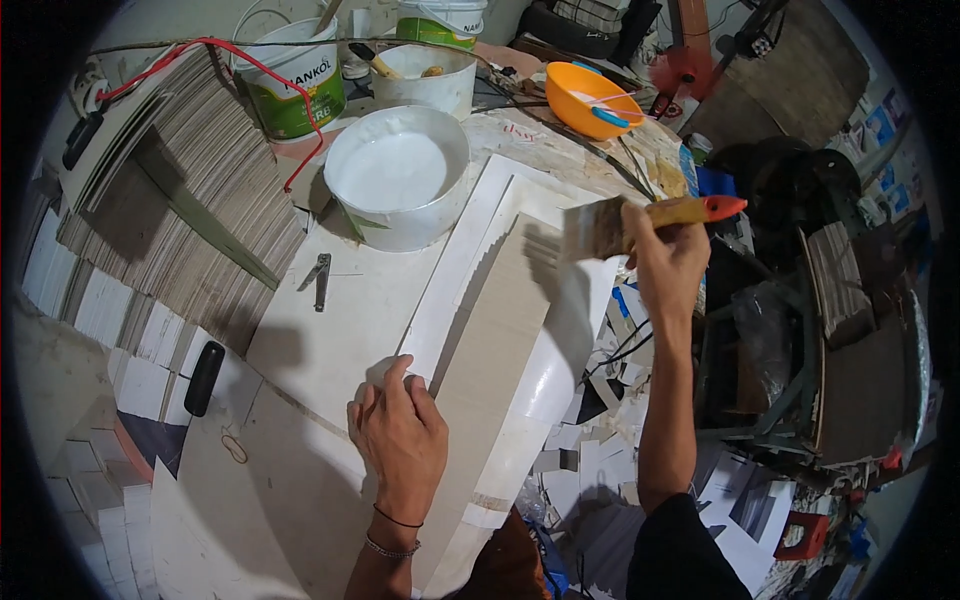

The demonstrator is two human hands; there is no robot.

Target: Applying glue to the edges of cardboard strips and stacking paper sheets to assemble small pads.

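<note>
My right hand (668, 255) is closed round the yellow and red handle of a wide paintbrush (597, 229). The bristles hang over the far end of a long grey cardboard strip (490, 340), casting a shadow there; contact is unclear. Under the strip lies a larger white sheet (565, 375) with a wet-looking shine on its right part. My left hand (400, 430) rests beside the strip's left edge, index finger and thumb apart, other fingers partly bent, holding nothing visible. A white tub (345, 200) of white liquid stands beyond the sheet.
Left are tall stacks of cardboard (215, 140), a nail clipper (319, 282) and a black-handled tool (204, 380). Behind stand a green-and-white bucket (300, 95), another white tub (440, 90) holding a brush, and an orange basin (590, 100). Paper scraps (600, 450) litter the floor at right.
</note>
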